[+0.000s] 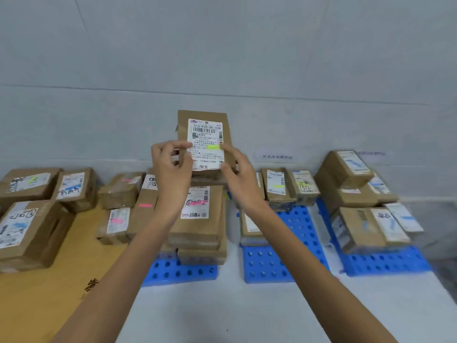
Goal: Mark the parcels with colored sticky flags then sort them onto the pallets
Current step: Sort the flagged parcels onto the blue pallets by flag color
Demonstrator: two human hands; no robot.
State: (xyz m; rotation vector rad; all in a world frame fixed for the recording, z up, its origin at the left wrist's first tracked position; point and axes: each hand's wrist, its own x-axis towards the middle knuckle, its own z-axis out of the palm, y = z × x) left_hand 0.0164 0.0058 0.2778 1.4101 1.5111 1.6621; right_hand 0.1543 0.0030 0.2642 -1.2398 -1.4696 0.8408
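Yellow-green flag (213,146) marks the raised parcel (205,134), pinched by left grip (170,167) and right grip (237,174). Sorting it onto a blue pallet (262,266) seemingly remains.

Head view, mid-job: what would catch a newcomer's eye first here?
A brown parcel is held upright at centre, the left hand gripping its left edge and the right hand its right. A yellow-green flag sits on its white label. Below, more parcels are stacked on blue pallets, with pink flags showing on the pile left of centre.
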